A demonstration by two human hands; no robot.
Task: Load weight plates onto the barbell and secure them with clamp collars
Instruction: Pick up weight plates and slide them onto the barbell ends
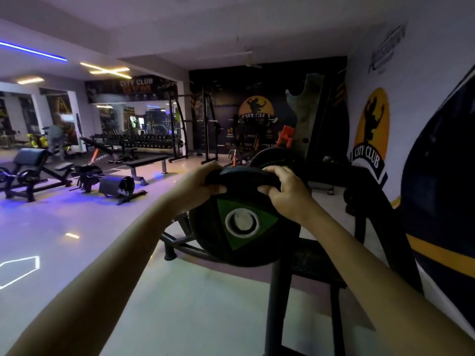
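— So where is the plate [241, 222] right now?

— Up off the floor, held out in front of the person at arm's length, above a dark steel frame [280, 299] near the wall. Both hands carry it by the top rim.

— How do the fingers sit?

— The left hand [198, 187] and right hand [285, 192] are each clenched around the upper edge, fingers hooked through what look like grip slots, thumbs on the near face. Nothing loose about either hold.

— How would it handle?

— Heavy and rigid, most likely; a cast disc with a rubbery black coat, so probably not slippery. Held from the top, it hangs and would want to swing. The rim slots seem the right place to take it, one hand each side, with the centre hole kept clear for the bar.

— And its look?

— Black, round, with a green triangle on the face and a pale metal ring around the bore. It tilts slightly, face toward the camera.

— Is the barbell in sight?

— Not clearly. Another dark plate [272, 158] sits just behind, but the dim light hides what carries it.
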